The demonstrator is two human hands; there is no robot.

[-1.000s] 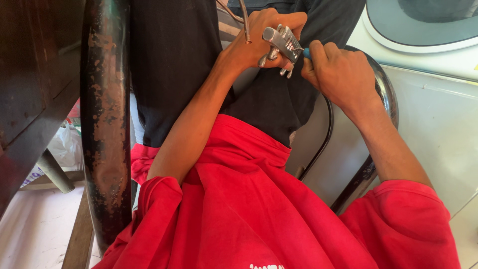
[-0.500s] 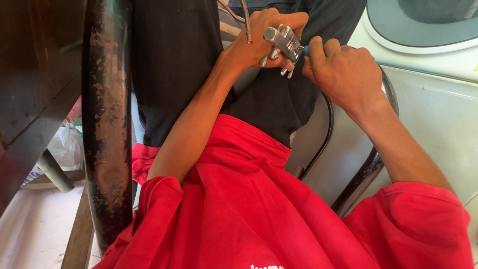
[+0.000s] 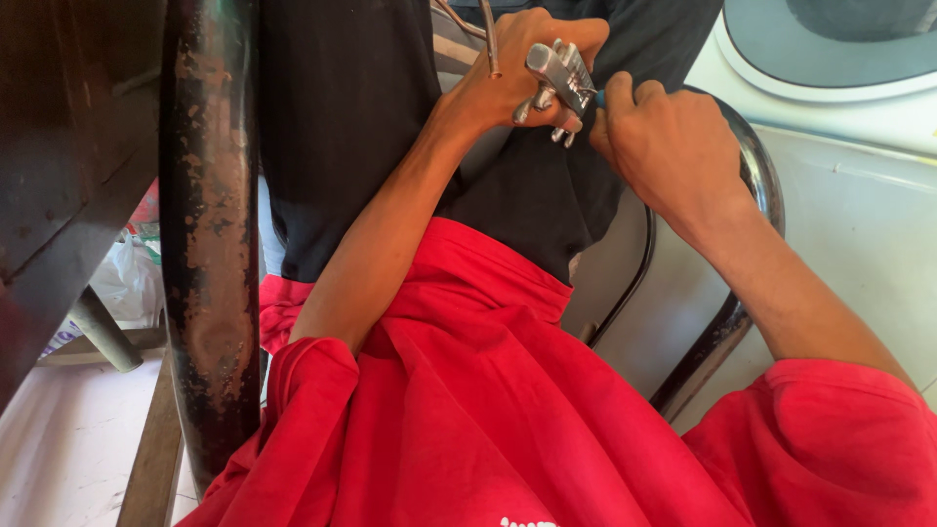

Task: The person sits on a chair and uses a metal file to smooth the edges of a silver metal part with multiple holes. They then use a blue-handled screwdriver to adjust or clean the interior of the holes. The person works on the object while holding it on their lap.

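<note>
My left hand [image 3: 508,78] grips a small silver metal part [image 3: 561,76] with several prongs, held up near the top of the view. A thin bent metal rod [image 3: 491,39] rises beside its fingers. My right hand [image 3: 664,146] is closed around a tool with a blue handle tip [image 3: 599,98], pressed against the metal part's right side; most of the tool is hidden in the fist. Both arms come out of red sleeves [image 3: 468,420] over dark trousers [image 3: 361,107].
A rusty black metal post [image 3: 210,244] stands at the left beside a dark wooden panel [image 3: 59,146]. A curved black chair frame [image 3: 752,195] runs behind my right wrist. A white appliance with a grey lid [image 3: 839,59] fills the right side.
My right hand has shifted slightly right and down against the metal part. The left hand keeps its hold in nearly the same place.
</note>
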